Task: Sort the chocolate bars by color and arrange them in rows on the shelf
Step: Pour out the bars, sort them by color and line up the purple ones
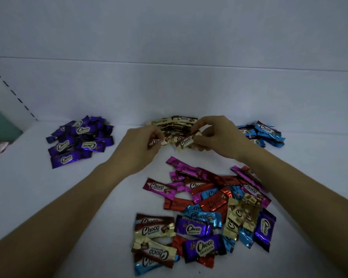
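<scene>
"Choco" on choc bar wrappers (197, 246)

Dim, bluish light falls on a plain white shelf (48, 197) backed by a white panel (169, 87) crossed by a faint horizontal seam (169, 62), with a slotted upright strip (12, 91) and a teal surface (2, 125) at its far left corner.
</scene>
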Action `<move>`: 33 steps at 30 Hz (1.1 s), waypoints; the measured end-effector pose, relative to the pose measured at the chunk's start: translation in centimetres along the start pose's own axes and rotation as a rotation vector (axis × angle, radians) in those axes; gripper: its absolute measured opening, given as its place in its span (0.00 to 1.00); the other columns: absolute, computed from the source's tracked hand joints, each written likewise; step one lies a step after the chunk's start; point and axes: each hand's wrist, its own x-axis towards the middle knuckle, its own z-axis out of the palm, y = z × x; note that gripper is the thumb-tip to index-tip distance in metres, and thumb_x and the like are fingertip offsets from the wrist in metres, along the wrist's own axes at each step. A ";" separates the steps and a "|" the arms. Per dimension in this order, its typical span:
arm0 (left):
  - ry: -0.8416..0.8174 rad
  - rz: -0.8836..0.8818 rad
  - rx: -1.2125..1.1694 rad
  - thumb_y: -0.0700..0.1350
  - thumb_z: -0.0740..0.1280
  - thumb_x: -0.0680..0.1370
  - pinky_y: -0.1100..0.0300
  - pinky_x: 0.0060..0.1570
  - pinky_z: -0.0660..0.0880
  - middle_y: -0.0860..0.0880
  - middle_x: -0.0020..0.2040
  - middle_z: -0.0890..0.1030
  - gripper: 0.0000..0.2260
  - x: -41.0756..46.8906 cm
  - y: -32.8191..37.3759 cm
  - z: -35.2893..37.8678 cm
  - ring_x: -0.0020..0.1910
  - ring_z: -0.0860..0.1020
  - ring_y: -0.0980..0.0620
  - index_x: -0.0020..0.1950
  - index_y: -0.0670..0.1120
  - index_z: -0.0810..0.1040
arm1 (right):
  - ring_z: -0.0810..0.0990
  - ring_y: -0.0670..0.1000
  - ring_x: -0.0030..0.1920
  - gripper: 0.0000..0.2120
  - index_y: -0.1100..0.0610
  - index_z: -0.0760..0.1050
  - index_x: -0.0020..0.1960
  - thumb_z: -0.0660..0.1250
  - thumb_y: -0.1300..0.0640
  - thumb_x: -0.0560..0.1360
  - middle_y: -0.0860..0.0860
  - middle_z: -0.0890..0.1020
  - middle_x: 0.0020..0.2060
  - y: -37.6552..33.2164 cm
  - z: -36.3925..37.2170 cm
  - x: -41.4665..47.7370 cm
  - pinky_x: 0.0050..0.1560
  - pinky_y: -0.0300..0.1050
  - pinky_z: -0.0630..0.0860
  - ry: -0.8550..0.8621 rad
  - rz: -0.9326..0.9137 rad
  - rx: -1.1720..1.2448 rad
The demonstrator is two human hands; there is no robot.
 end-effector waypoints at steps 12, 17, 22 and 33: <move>0.121 0.099 0.158 0.47 0.72 0.76 0.58 0.46 0.75 0.52 0.51 0.76 0.09 0.5 -2.0 1.3 0.46 0.75 0.54 0.55 0.48 0.82 | 0.80 0.47 0.34 0.13 0.52 0.75 0.56 0.73 0.51 0.74 0.50 0.83 0.35 1.0 2.8 1.4 0.42 0.43 0.79 0.244 0.019 -0.238; 0.137 0.126 0.111 0.47 0.73 0.75 0.65 0.42 0.72 0.55 0.48 0.75 0.10 -0.1 -1.8 0.9 0.40 0.72 0.59 0.55 0.48 0.83 | 0.80 0.42 0.30 0.11 0.50 0.74 0.55 0.72 0.50 0.75 0.47 0.82 0.30 0.7 1.9 -0.1 0.38 0.39 0.78 0.252 -0.033 -0.209; 0.070 0.199 0.060 0.47 0.72 0.76 0.73 0.42 0.65 0.56 0.49 0.74 0.10 -1.3 -0.3 0.6 0.42 0.72 0.68 0.57 0.48 0.82 | 0.79 0.43 0.33 0.06 0.50 0.80 0.53 0.70 0.52 0.77 0.44 0.81 0.32 0.3 -0.6 -3.7 0.36 0.34 0.73 0.105 -0.219 -0.311; -0.245 0.375 -0.050 0.54 0.67 0.77 0.70 0.44 0.69 0.64 0.45 0.72 0.12 -3.8 5.8 1.4 0.44 0.74 0.62 0.57 0.52 0.81 | 0.82 0.46 0.40 0.08 0.45 0.81 0.54 0.72 0.51 0.75 0.44 0.83 0.39 1.0 -5.2 -8.2 0.38 0.37 0.76 -0.413 -0.142 -0.269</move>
